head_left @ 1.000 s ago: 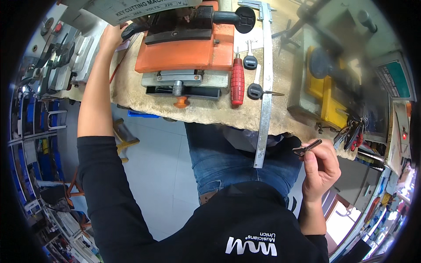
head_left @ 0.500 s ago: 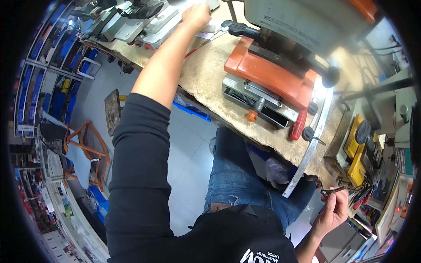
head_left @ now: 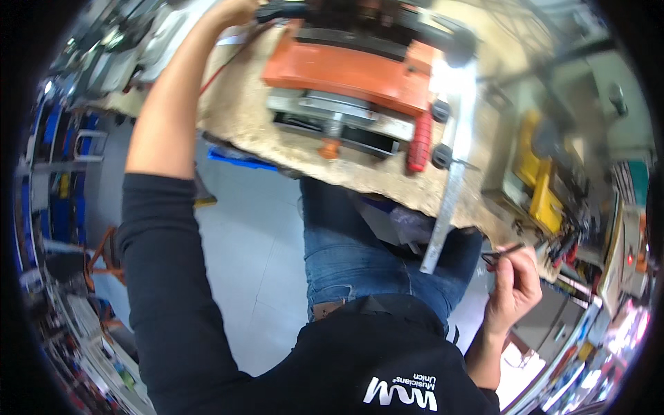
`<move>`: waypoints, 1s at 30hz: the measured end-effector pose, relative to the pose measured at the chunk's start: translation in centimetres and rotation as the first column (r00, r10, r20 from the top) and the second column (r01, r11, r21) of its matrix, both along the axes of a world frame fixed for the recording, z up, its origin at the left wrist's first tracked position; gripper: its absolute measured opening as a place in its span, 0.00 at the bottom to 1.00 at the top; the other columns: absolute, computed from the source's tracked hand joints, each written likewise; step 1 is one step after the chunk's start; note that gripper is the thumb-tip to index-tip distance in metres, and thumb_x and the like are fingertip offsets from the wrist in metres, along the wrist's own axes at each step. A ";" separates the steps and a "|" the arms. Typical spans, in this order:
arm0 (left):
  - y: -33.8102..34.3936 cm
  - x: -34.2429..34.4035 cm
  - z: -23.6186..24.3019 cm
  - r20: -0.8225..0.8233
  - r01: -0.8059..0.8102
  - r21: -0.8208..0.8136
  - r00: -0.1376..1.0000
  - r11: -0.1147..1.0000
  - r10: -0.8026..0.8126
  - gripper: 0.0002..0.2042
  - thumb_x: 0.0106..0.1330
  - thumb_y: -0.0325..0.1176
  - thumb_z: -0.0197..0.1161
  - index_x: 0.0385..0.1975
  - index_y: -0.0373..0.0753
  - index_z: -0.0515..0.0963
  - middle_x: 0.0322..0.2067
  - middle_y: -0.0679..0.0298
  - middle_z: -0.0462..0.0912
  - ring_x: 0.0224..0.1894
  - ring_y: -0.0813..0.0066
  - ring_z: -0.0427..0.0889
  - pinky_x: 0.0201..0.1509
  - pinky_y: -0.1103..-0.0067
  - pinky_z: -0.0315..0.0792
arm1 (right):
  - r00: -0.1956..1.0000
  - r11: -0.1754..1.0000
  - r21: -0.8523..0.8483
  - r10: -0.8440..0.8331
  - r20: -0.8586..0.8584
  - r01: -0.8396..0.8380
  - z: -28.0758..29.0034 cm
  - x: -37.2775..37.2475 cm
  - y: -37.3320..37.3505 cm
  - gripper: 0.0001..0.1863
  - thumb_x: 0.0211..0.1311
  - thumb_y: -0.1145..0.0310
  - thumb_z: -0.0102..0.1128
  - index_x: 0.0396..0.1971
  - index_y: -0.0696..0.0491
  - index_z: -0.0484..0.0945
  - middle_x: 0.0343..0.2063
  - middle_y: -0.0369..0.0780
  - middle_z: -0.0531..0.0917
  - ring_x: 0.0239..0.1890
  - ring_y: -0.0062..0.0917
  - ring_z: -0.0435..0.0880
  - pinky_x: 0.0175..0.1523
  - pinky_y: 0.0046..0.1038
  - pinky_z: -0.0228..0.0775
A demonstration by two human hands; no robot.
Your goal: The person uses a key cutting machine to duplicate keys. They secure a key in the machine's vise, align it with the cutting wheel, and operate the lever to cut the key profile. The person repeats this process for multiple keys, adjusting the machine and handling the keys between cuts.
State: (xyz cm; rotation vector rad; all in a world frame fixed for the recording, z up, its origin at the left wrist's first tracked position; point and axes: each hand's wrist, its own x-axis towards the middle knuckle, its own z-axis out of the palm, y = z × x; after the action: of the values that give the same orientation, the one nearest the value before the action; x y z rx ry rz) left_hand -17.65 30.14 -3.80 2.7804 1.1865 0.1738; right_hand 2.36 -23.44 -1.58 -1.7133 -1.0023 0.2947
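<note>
My left hand (head_left: 238, 12) is at the top edge, its arm stretched far out over the bench. It is beside the black handle (head_left: 280, 12) of an orange key cutting machine (head_left: 346, 72); blur and the frame edge hide its fingers. Low on the right, my right hand (head_left: 515, 290) pinches a dark key (head_left: 503, 254) between thumb and fingers, off the bench edge. On the bench near the machine lie a red-handled tool (head_left: 420, 142) and black-headed keys (head_left: 441, 156). A long metal strip (head_left: 443, 207) sticks out past the front edge.
The worn bench top (head_left: 232, 121) has a rough front edge just ahead of my legs. A second machine with yellow parts (head_left: 543, 197) stands at the right. More machines fill the far left, blurred. A wooden-framed chair (head_left: 104, 259) is on the floor at left.
The whole view has turned and shifted, so the orange machine appears further left and higher. My left hand now appears by its black handle. The right hand still holds the key.
</note>
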 end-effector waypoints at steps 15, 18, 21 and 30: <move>-2.7 -5.0 2.3 0.011 -0.218 -0.012 0.976 0.976 0.218 0.09 0.63 0.30 0.60 0.39 0.33 0.76 0.27 0.61 0.79 0.28 0.79 0.74 0.33 0.79 0.69 | 0.999 0.997 0.065 -0.040 -0.004 0.040 -0.5 1.0 -1.5 0.05 0.50 0.82 0.64 0.29 0.62 0.80 0.28 0.42 0.81 0.32 0.26 0.79 0.40 0.23 0.70; -7.4 -12.9 0.0 0.669 -0.207 -0.334 0.635 0.920 0.386 0.11 0.66 0.32 0.62 0.43 0.33 0.77 0.33 0.66 0.79 0.29 0.83 0.75 0.32 0.86 0.68 | 0.971 0.983 0.155 -0.056 -0.231 0.094 -0.8 1.7 -2.1 0.06 0.52 0.84 0.62 0.32 0.62 0.81 0.29 0.44 0.82 0.30 0.26 0.82 0.37 0.22 0.74; -19.0 -14.0 -0.8 0.855 -0.216 -0.311 0.362 0.926 0.371 0.10 0.67 0.26 0.59 0.47 0.34 0.74 0.33 0.63 0.77 0.29 0.82 0.74 0.34 0.83 0.73 | 0.959 0.979 0.201 0.013 -0.282 0.045 -1.5 2.2 -2.4 0.07 0.55 0.85 0.60 0.35 0.64 0.80 0.31 0.44 0.83 0.30 0.27 0.85 0.37 0.23 0.77; -38.8 9.8 4.2 0.888 0.577 -0.431 0.409 0.694 0.211 0.12 0.54 0.16 0.65 0.39 0.30 0.82 0.37 0.57 0.80 0.34 0.74 0.84 0.35 0.81 0.81 | 0.889 0.873 0.474 0.127 -0.440 0.110 0.3 4.0 -3.3 0.20 0.61 0.86 0.51 0.53 0.65 0.64 0.30 0.48 0.81 0.31 0.28 0.84 0.41 0.29 0.81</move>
State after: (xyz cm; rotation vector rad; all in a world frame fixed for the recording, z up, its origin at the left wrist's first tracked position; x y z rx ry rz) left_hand -7.90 -8.70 0.39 1.5913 0.4038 0.8733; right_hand 6.39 -26.73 -1.28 -1.0993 -0.6537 0.3932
